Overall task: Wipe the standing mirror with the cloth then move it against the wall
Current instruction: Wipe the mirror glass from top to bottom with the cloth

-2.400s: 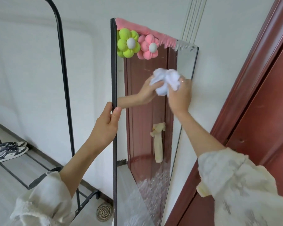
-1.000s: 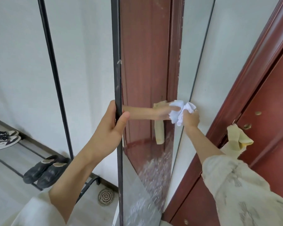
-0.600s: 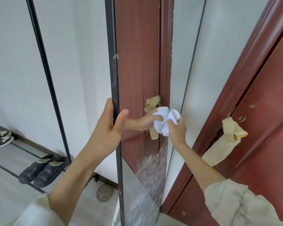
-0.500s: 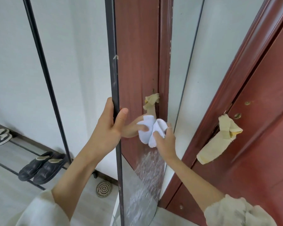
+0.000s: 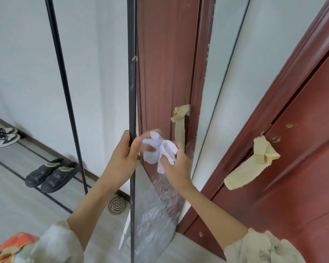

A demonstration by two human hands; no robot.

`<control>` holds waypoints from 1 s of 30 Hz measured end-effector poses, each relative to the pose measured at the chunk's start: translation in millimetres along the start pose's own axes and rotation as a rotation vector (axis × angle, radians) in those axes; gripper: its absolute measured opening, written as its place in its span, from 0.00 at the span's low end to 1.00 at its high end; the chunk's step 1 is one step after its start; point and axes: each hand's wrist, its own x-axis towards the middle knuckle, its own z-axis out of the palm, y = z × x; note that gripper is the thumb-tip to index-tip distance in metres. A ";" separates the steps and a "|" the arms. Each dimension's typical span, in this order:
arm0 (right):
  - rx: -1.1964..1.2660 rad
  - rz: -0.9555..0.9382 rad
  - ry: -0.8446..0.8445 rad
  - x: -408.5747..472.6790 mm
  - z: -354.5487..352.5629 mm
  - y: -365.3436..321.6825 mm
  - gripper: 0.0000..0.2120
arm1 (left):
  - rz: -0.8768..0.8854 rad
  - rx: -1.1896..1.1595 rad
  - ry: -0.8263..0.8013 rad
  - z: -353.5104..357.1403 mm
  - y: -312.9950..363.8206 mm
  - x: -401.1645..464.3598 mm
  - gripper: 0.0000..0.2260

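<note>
The standing mirror (image 5: 165, 63) rises through the middle of the view, seen nearly edge-on, with a thin black frame. Its glass reflects the red door. My left hand (image 5: 124, 154) grips the mirror's near black edge at mid height, thumb on the glass side. My right hand (image 5: 176, 166) presses a crumpled white cloth (image 5: 163, 149) against the glass just right of my left hand. The cloth's reflection shows beside it.
A red door (image 5: 292, 177) with a beige rag (image 5: 254, 162) tied to its handle stands at the right. A black rack pole (image 5: 65, 88) stands left, with black shoes (image 5: 51, 174) and sneakers (image 5: 0, 137) on its low shelf. A round floor drain (image 5: 117, 205) lies by the mirror's foot.
My right hand has carried the cloth down the glass from near the top and then leftward toward my left hand. My left hand has kept its grip on the frame edge.
</note>
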 end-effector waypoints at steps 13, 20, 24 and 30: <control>0.277 0.556 0.408 123.4 -79.4 90.4 0.16 | 0.130 -0.047 0.249 30.0 -17.4 -6.9 0.16; 0.522 0.662 0.540 107.2 -56.2 146.3 0.04 | 0.182 -0.105 0.216 29.6 -46.2 -7.6 0.27; 0.466 0.836 0.395 88.6 -45.2 191.2 0.07 | 0.209 -0.120 0.266 33.4 -56.6 -7.2 0.29; 0.313 0.556 0.491 126.8 -60.6 154.4 0.05 | 0.225 -0.096 0.241 34.2 -57.8 -5.5 0.30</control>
